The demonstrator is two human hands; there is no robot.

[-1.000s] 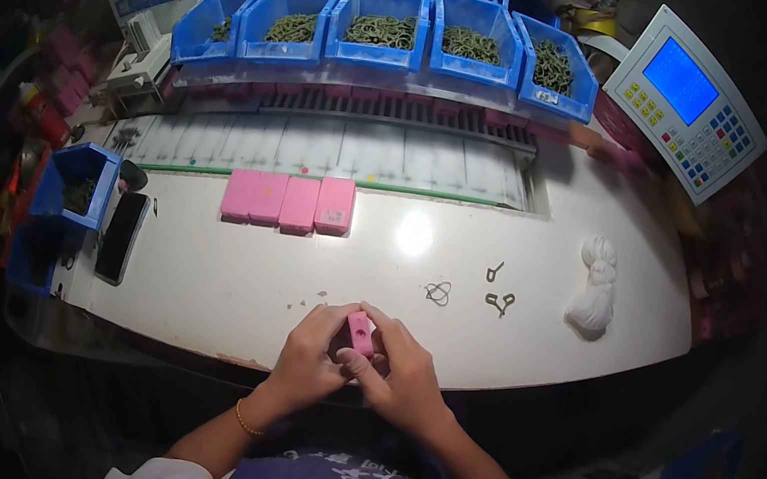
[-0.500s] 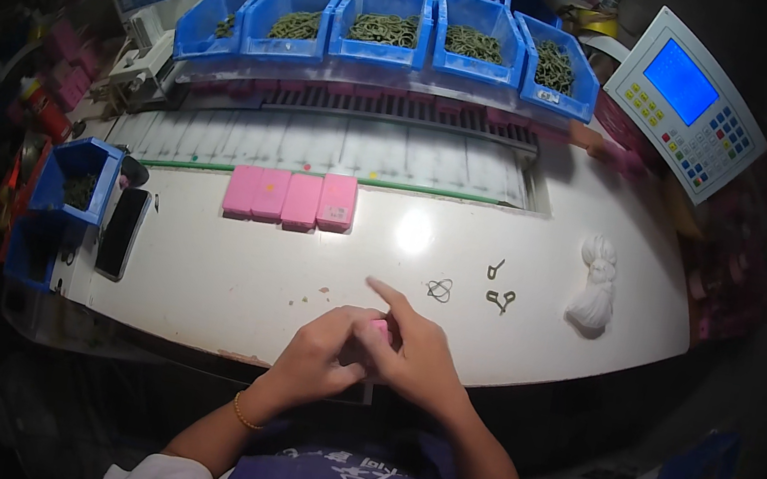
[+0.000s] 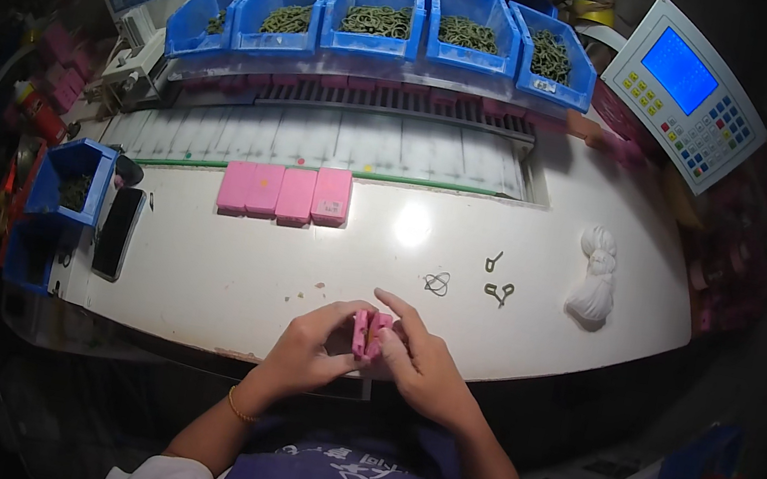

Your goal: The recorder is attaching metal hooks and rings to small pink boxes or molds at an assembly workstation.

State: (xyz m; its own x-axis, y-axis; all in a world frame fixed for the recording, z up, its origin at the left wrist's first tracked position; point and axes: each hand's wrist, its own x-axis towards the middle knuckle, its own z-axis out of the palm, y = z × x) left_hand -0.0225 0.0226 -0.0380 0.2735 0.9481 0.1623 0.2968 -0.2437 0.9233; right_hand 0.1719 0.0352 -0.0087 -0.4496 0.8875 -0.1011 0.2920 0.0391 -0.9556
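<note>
At the table's near edge, both hands hold a small pink two-part mould [image 3: 361, 333]. Its two halves stand apart at the top, with a dark gap between them. My left hand [image 3: 314, 342] is closed on the left half. My right hand [image 3: 425, 363] grips the right half with thumb and fingers, its index finger stretched forward. Whatever lies inside the mould is too small to make out. Ahead and to the left, several pink blocks [image 3: 297, 195] of the same colour stand side by side. To the right lie a few small green ring-like pieces [image 3: 498, 293] and a thin tangled loop [image 3: 436, 283].
Blue bins [image 3: 375, 20] full of green pieces line the back. A control panel [image 3: 687, 92] with a blue screen stands at the back right. A white cloth bundle [image 3: 594, 280] lies at right; a phone [image 3: 118, 234] and blue bin [image 3: 72, 177] are at left.
The pink mould has come up into clearer view between my hands, and its halves now show parted. My hands have spread slightly apart. The whole view has shifted a little.
</note>
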